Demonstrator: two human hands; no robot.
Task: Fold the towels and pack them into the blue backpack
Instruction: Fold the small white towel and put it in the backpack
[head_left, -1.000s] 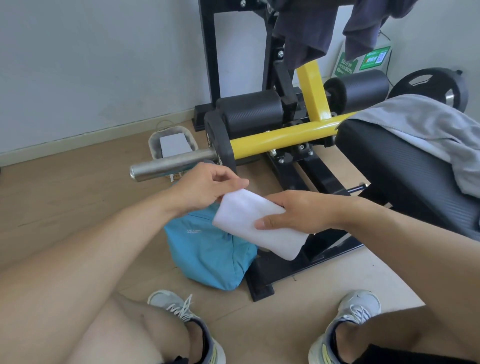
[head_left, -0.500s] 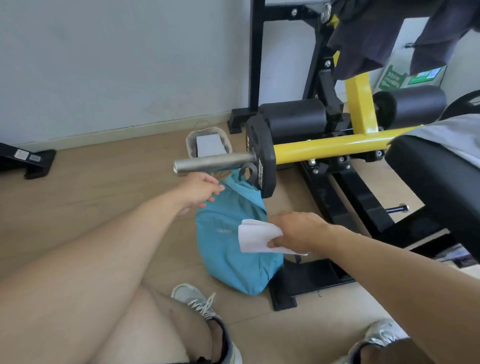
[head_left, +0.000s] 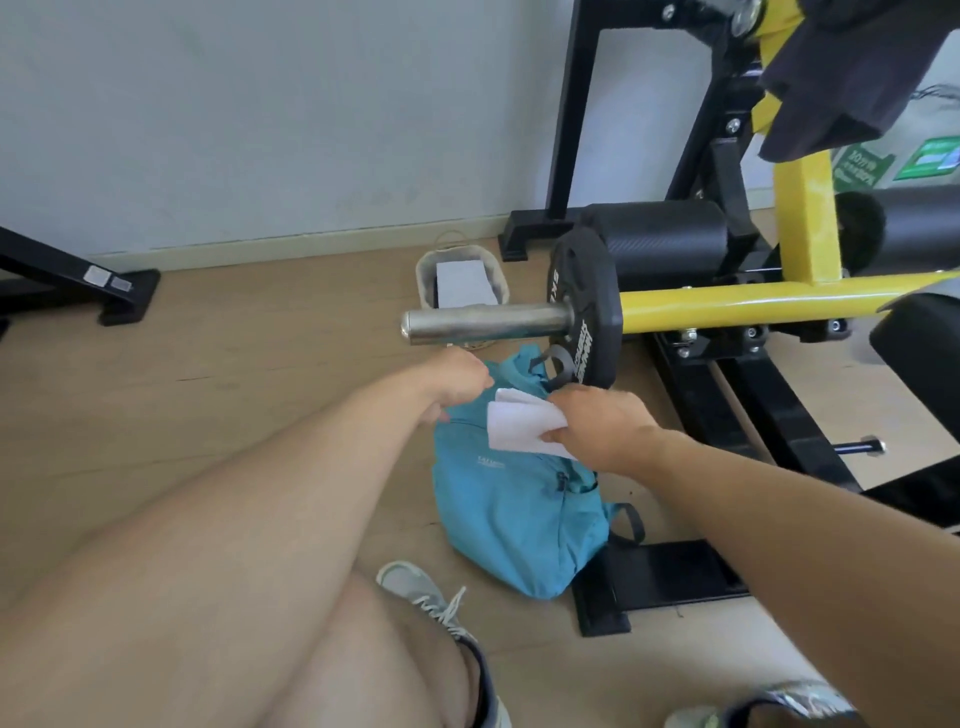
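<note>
Wooden floor (head_left: 218, 374), blue backpack (head_left: 514, 509) slumped at centre; right hand (head_left: 597, 421) pinches the folded white towel (head_left: 519, 428) at its mouth; left hand (head_left: 457, 384) grips the backpack's top edge; at twelve o'clock, a basket (head_left: 498, 275) holding a grey folded towel (head_left: 462, 283).

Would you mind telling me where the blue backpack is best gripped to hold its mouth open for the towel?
Probably the top rim of the blue backpack, from the left side, where the left hand already is. The bag stands upright, and the right hand brings the folded white towel from the right.
</note>
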